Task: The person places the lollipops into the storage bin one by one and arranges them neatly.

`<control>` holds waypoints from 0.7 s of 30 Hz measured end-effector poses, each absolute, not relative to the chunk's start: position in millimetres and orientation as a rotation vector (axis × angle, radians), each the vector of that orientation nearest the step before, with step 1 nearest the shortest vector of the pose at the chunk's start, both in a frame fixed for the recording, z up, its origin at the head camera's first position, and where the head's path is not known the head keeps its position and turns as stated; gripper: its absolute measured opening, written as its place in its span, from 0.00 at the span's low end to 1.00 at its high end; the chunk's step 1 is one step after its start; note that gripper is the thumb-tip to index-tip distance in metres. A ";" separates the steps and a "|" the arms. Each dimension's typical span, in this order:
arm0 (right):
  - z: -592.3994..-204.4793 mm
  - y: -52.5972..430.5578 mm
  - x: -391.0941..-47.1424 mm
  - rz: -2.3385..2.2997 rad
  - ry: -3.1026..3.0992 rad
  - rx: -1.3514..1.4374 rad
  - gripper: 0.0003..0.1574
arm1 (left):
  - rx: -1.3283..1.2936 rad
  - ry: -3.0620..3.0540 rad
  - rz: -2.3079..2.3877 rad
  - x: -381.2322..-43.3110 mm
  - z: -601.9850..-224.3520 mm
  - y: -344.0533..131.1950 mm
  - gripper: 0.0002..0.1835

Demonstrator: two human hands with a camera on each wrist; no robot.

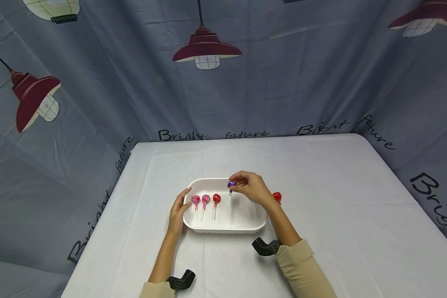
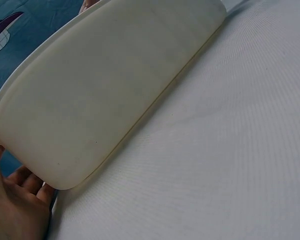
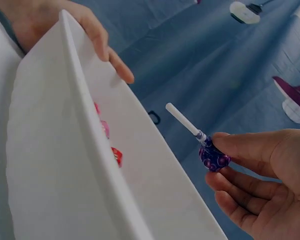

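A white tray (image 1: 227, 227) stands on the table, with two pink lollipops (image 1: 205, 199) and a red lollipop (image 1: 217, 198) lying side by side in its left half. My left hand (image 1: 177, 211) grips the tray's left end, its thumb over the rim and the other fingers along the outer wall. Between thumb and fingertips, my right hand (image 1: 251, 188) pinches a purple lollipop (image 3: 214, 156) by its wrapped head. Its white stick points down toward the tray floor in the head view. Past the tray's right end lies another red lollipop (image 1: 277, 196), partly hidden by my right forearm.
A white cloth (image 1: 320, 178) covers the table. Grey-blue curtains (image 1: 283, 82) printed with lamps and lettering hang behind and at both sides. Each wrist carries a black camera mount (image 1: 266, 247).
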State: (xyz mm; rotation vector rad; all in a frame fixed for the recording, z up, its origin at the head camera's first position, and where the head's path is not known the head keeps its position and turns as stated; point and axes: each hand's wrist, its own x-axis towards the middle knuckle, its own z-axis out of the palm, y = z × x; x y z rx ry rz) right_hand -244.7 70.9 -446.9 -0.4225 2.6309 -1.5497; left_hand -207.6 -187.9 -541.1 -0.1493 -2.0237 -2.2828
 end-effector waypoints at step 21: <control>-468.0 41.8 -255.1 -1.448 2.631 -0.478 0.13 | -0.140 -2.030 -2.267 -207.5 -539.9 -187.8 0.23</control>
